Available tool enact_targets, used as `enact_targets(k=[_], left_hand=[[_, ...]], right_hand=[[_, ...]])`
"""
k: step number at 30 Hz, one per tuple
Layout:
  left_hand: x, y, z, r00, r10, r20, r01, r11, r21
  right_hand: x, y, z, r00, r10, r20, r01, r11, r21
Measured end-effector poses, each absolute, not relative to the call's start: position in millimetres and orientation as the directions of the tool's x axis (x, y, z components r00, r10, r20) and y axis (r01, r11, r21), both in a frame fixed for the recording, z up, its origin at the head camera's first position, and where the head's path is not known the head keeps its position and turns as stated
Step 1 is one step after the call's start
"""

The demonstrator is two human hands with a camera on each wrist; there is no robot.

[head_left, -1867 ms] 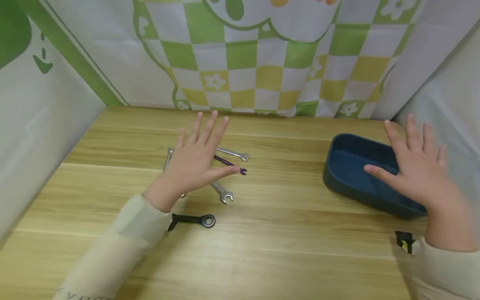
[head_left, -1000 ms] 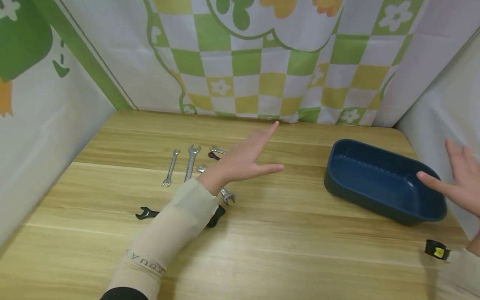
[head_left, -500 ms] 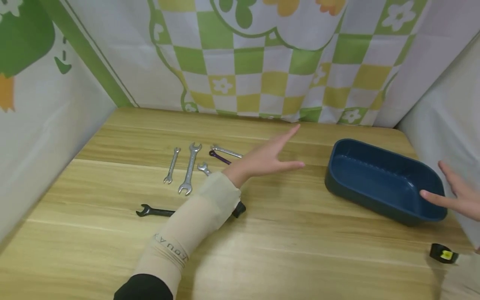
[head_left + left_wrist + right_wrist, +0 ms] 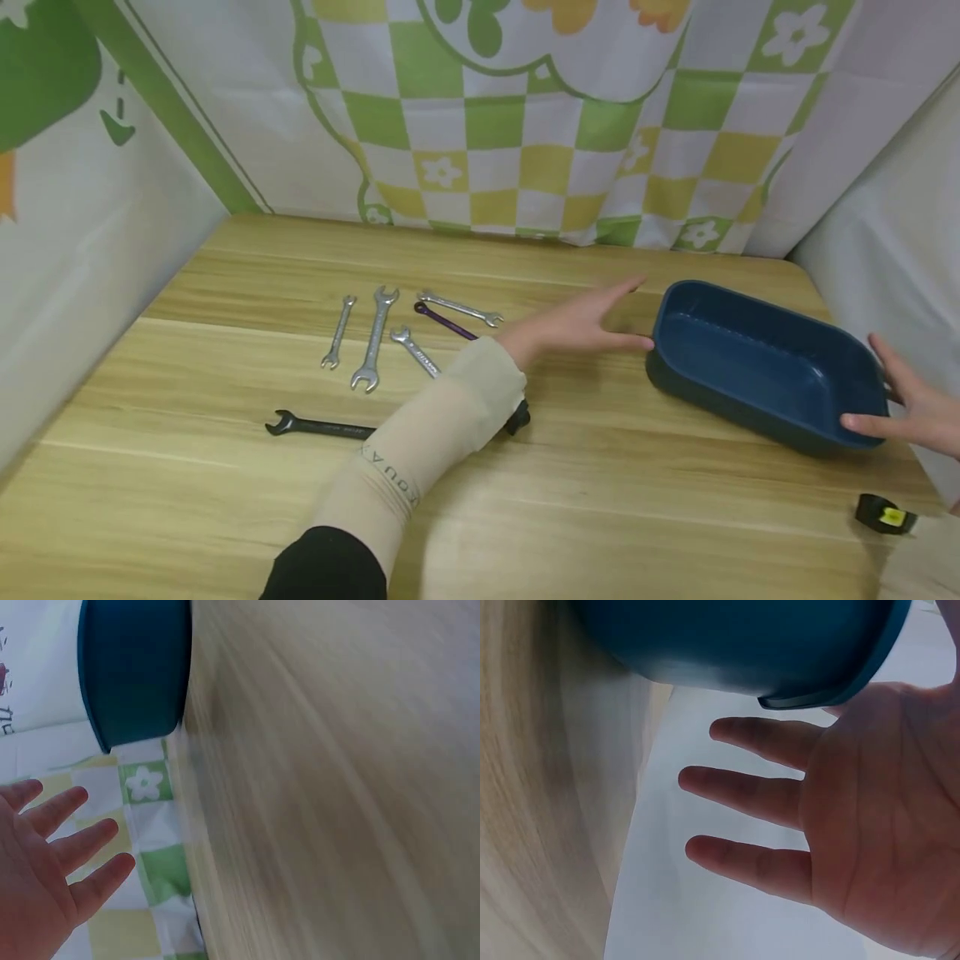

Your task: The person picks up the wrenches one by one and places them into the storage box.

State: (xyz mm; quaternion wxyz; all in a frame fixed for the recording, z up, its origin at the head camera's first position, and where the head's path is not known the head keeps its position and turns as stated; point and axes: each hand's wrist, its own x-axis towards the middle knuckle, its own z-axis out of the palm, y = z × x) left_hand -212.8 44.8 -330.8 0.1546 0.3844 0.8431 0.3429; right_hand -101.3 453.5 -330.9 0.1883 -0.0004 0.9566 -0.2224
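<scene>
On the table [image 4: 225, 500], both flat hands flank the bin [image 4: 765, 367]: right hand [image 4: 918, 408] at its near-right end, left hand [image 4: 581, 325] at its left end, neither gripping. Best to press evenly before lifting. Wrenches [image 4: 375, 337] lie farther left.

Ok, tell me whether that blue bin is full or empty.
Empty: the blue bin shows only its bare inside in the head view; the wrenches lie on the table.

Dark blue oval plastic bin [image 4: 765, 367], upright, empty, on table's right side
</scene>
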Motion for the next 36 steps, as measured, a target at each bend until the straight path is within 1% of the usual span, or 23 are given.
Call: enact_targets(k=[8,17,24,29,36], left_hand=[[-214.1,60.9,-340.5,-0.639,0.767,-0.05,0.484,0.452,0.749],[-216.2,71.9,-346.8,-0.623,0.778,-0.074,0.461,0.443,0.769],[-219.9,79.7,-348.9,-0.594,0.799,-0.093,0.469,0.438,0.767],[-220.6,83.0,-351.3,-0.597,0.796,-0.101,0.47,0.449,0.76],[-218.5,84.0,-350.0,-0.608,0.787,-0.102,0.464,0.457,0.759]], right_hand=[[-102.5,456.2,-337.0,-0.914,-0.112,-0.389,0.058,0.914,-0.4],[-102.4,455.6,-336.7,-0.895,-0.085,-0.438,0.109,0.91,-0.399],[-102.7,455.6,-334.5,-0.886,-0.093,-0.455,0.121,0.9,-0.42],[-101.4,457.4,-336.1,-0.882,-0.089,-0.462,0.141,0.887,-0.441],[-99.5,458.3,-336.4,-0.892,-0.076,-0.446,0.133,0.898,-0.419]])
